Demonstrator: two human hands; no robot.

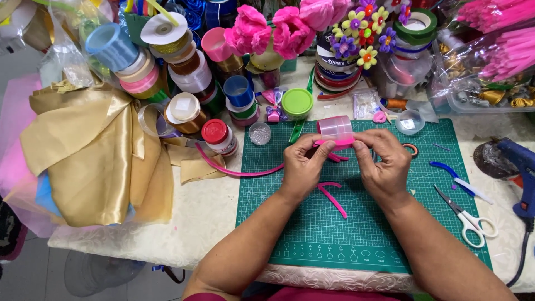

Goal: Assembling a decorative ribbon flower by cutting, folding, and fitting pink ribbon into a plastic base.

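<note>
- Hands meet over the far half of the green cutting mat; the left hand and the right hand face each other, both equally near the work
- left grip: thumb and fingers pinched on the left end of a bright pink strip; right grip: fingertips pinched on its right end; neither hand is released
- the pink strip lies between the two grips, its long axis running left to right; it sits pressed along the base of a small clear plastic jar, which rises just beyond the fingertips, on the side away from the person
- a longer pink strip trails leftward from under the left hand across the mat edge onto the tabletop; a short cut piece lies on the mat between the wrists
- white-handled scissors lie on the mat to the right of the right forearm, well apart from it; a blue glue gun rests further right
- gold satin cloth is heaped at the left; ribbon spools crowd the far edge.
</note>
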